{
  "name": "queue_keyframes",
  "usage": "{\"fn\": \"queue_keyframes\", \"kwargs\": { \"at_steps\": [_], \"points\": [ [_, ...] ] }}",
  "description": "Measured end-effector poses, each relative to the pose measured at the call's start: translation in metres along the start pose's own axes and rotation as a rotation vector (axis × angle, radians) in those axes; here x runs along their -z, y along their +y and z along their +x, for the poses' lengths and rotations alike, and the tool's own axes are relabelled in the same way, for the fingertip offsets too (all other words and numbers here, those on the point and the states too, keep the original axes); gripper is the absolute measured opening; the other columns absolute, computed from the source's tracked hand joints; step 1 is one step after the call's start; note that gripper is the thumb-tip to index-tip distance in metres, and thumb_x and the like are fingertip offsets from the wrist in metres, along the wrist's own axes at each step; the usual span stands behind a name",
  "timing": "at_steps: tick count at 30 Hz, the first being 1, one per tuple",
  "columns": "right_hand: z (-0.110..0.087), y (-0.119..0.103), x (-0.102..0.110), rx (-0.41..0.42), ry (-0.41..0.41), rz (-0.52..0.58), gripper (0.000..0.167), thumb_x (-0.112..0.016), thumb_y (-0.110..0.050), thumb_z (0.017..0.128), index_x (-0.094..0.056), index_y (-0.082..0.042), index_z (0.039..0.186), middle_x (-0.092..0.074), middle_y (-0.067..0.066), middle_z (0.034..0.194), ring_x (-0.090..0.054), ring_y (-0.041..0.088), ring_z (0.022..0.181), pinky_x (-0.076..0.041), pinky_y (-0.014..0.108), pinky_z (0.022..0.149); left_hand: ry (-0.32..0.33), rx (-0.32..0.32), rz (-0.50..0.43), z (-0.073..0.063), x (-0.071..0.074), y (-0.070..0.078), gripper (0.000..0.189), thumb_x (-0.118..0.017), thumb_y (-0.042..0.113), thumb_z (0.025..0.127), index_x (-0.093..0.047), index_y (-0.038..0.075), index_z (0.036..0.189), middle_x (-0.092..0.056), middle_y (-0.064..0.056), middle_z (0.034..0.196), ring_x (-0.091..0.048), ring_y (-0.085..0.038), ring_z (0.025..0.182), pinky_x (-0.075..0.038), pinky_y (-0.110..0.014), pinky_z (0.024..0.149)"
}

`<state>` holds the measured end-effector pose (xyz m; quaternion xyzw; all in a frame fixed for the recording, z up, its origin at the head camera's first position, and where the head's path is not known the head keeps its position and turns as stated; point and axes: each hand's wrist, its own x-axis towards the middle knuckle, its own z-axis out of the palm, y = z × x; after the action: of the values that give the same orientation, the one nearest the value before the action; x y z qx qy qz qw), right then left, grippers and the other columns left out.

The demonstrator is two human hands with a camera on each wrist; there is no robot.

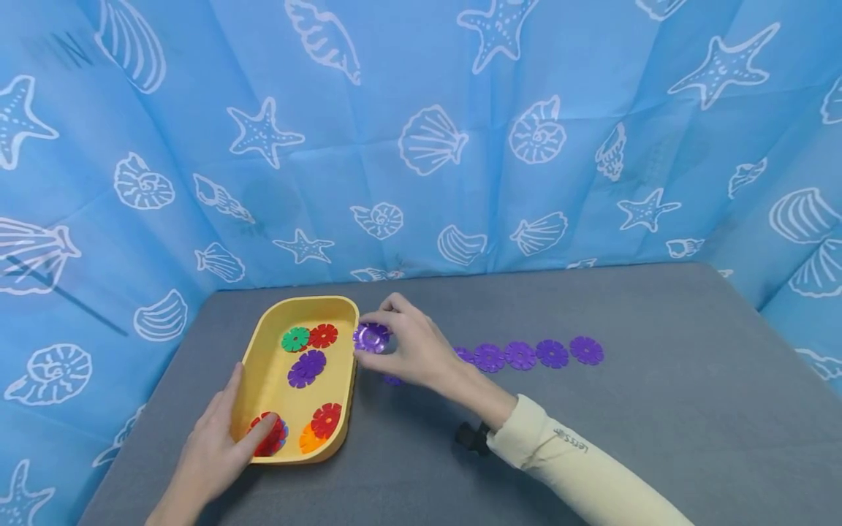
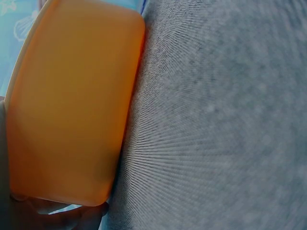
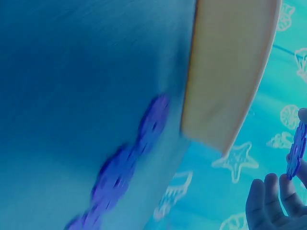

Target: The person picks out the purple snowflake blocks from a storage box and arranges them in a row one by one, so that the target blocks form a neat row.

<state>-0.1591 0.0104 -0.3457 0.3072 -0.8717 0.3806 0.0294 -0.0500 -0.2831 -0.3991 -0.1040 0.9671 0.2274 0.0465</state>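
Observation:
My right hand pinches a purple notched disc between thumb and fingers, right at the right rim of a yellow tray. In the right wrist view this disc is edge-on, with the other fingers spread below it. My left hand holds the tray at its near left corner, thumb over the rim and fingers outside along the wall. Inside the tray are a green disc, a red disc, overlapping purple discs, red discs beside the left thumb, and a red disc over an orange one.
To the right of the tray, several purple discs form a row on the grey cloth, partly hidden by my right hand and forearm. A blue curtain with white shell prints stands behind the table.

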Motion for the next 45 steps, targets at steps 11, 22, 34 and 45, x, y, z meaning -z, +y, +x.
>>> {"fn": "queue_keyframes", "kwargs": {
  "at_steps": [11,22,34,45],
  "points": [
    [-0.048,0.061,0.056,-0.030,0.041,-0.190,0.046,-0.085,-0.027,0.082,-0.074,-0.007,0.122,-0.060,0.004,0.105,-0.056,0.013,0.083,-0.047,0.022,0.068,-0.001,0.005,0.002,0.001,-0.001,-0.001,0.110,-0.066,0.056,0.092,0.003,0.012,0.165,-0.036,-0.030,0.153,-0.050,-0.043,0.123,-0.055,-0.059,0.099],
    [-0.106,0.131,0.121,-0.225,0.065,-0.346,0.048,-0.085,-0.024,0.081,-0.072,0.001,0.120,-0.061,0.011,0.099,-0.057,0.019,0.081,-0.048,0.026,0.065,0.009,-0.005,-0.004,0.000,-0.001,-0.001,0.111,-0.069,0.053,0.092,0.002,0.011,0.165,-0.039,-0.030,0.150,-0.052,-0.041,0.119,-0.057,-0.058,0.098],
    [-0.141,0.191,0.172,-0.332,0.015,-0.420,0.050,-0.084,-0.026,0.081,-0.072,0.007,0.117,-0.064,0.019,0.095,-0.058,0.025,0.081,-0.045,0.032,0.063,-0.010,0.009,0.001,0.001,0.001,0.001,0.109,-0.067,0.054,0.093,0.003,0.010,0.165,-0.038,-0.031,0.150,-0.051,-0.042,0.119,-0.056,-0.058,0.098],
    [-0.150,0.205,0.187,-0.372,-0.050,-0.416,0.049,-0.082,-0.030,0.084,-0.072,0.007,0.116,-0.070,0.029,0.108,-0.065,0.047,0.099,-0.053,0.063,0.080,0.020,-0.021,-0.014,0.001,0.000,-0.001,0.109,-0.069,0.052,0.091,-0.002,0.010,0.165,-0.040,-0.030,0.149,-0.049,-0.045,0.121,-0.058,-0.059,0.094]
  ]
}}
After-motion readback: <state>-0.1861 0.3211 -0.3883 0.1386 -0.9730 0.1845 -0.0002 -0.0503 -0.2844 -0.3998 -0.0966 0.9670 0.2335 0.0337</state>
